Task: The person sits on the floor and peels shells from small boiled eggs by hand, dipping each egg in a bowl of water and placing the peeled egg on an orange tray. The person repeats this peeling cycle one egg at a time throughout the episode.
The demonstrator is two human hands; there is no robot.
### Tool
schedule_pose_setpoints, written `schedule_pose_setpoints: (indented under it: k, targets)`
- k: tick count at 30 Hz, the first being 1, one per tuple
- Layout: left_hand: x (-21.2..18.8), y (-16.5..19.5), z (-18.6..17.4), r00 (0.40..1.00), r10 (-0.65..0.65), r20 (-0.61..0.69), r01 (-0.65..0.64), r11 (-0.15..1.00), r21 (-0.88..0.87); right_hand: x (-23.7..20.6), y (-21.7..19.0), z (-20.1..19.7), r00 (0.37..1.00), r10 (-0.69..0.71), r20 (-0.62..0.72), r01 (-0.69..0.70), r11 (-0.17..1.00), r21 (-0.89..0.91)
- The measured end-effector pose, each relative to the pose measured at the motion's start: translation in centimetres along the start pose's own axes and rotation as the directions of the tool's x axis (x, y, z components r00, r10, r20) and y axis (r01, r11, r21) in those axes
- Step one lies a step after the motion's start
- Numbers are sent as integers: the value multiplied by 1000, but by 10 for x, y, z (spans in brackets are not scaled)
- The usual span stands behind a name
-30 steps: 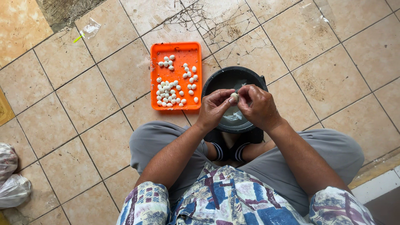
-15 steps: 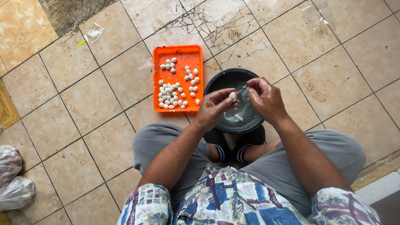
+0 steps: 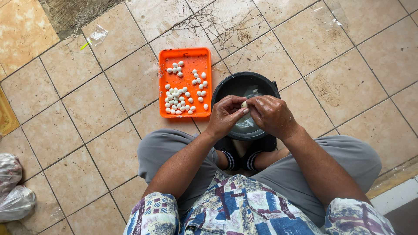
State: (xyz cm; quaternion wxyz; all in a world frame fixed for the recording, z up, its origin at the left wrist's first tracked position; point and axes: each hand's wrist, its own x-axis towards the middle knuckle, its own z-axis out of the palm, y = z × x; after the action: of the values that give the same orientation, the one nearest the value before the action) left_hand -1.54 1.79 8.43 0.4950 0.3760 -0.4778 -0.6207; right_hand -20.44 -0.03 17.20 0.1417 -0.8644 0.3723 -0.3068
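Holding one small pale egg [image 3: 244, 104] between the fingertips, the left hand [image 3: 226, 115] and the right hand [image 3: 272, 115] are pressed together, both closed on it, just above a black bucket [image 3: 265, 82]. The bucket stands on the tiled floor [image 3: 339, 65] between the person's feet, and some water and small pale bits show inside it. Just beside the bucket, on the person's left, lies an orange tray [image 3: 185, 55] with many small white peeled eggs [image 3: 178, 100] scattered in it. Far to the left, at the picture's edge, rest clear plastic bags [image 3: 13, 191].
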Motion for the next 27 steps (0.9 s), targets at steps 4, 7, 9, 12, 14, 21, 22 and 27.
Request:
schedule_pose_setpoints:
  k: [4,7,9,12,14,21,22,27]
  targets:
    - [-2,1,3,1000,23,-8,-23,998,51,-1,1,0,1000,13,18,-13,1000,-2]
    - [-1,0,3,1000,24,-4,-24,998,50,0,3,-1,996,75,45,-76,997,30]
    - [0,-1,1,999,16,30,-16,1000,-23,1,6,-2,988,142,63,-146,987,73]
    - [2,-1,-4,992,-78,99,95,979,-180,-2,10,-3,903,388,182,-429,829,360]
    - [3,-1,-7,981,-121,152,164,937,-308,-4,15,-4,843,470,261,-535,685,495]
    - [4,-3,-10,974,-117,192,207,802,-560,0,21,5,745,618,252,-641,559,526]
    - [4,-4,-9,973,-140,182,218,809,-546,1,20,6,802,567,188,-578,657,484]
    - [7,-13,-9,977,-185,107,214,832,-512,-3,13,8,935,348,65,-351,890,291]
